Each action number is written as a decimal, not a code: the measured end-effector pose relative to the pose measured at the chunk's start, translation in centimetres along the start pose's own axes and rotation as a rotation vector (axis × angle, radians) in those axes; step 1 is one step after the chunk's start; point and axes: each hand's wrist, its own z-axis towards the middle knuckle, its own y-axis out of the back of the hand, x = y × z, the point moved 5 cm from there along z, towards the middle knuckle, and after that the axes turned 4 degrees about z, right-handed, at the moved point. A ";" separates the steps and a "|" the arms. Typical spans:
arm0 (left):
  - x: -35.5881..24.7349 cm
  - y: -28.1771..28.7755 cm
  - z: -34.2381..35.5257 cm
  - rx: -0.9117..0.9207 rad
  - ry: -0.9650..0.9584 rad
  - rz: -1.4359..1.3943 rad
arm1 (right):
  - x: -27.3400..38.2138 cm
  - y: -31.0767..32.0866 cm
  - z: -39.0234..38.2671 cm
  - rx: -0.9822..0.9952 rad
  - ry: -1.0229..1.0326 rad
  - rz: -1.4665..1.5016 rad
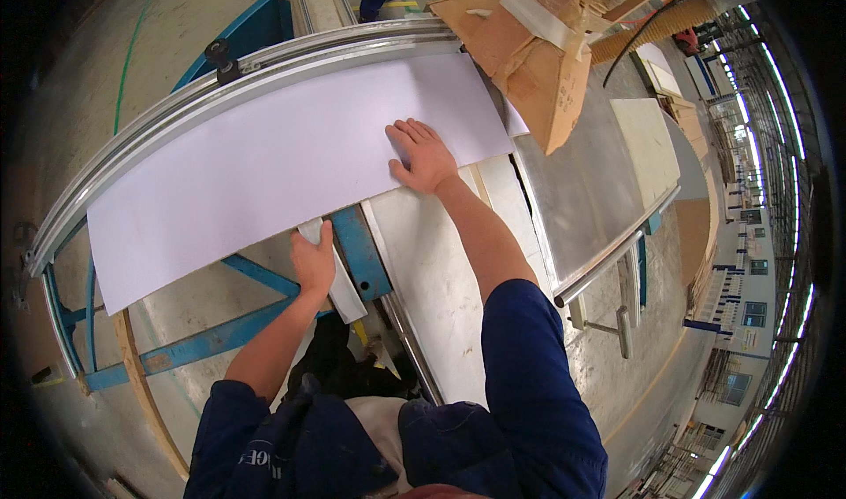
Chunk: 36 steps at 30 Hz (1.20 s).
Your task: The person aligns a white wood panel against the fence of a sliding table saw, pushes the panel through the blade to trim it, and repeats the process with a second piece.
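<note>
A long white board (264, 160) lies on a panel saw's sliding table, its far edge along a silver metal fence (273, 66). My right hand (425, 157) rests flat on the board near its right end, fingers spread. Just below the board's near edge, my left hand (314, 261) is closed round a pale grey bar (349, 298). Its thumb points up, and most of its fingers are hidden behind the bar. The bar runs toward me beside a blue metal beam (360, 252).
A black knob (222, 59) stands on the fence. Torn brown cardboard (546, 85) hangs over the saw at the upper right. Blue frame arms (189, 349) and a wooden strip (145, 393) are below left. A grey metal table (582, 191) with a round rail extends right.
</note>
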 end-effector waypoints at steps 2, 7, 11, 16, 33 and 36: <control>-0.1 0.3 -0.3 0.026 -0.004 -0.016 | 0.5 0.4 -0.4 -0.004 0.001 -0.001; 1.5 0.7 -0.6 0.043 -0.065 -0.059 | 2.3 1.9 -0.9 -0.030 0.021 -0.004; 1.4 0.9 -1.1 0.017 -0.114 -0.050 | 2.9 2.9 -1.7 -0.056 0.012 -0.007; 3.1 3.7 -1.8 0.211 -0.190 -0.040 | 5.8 4.4 -2.4 -0.107 0.023 0.010; 8.4 28.9 -3.4 -0.073 -0.907 0.798 | 15.2 9.2 -12.1 -0.266 0.014 -0.060; 9.1 30.4 -4.2 -0.071 -0.913 0.793 | 17.2 9.8 -12.8 -0.250 -0.025 -0.102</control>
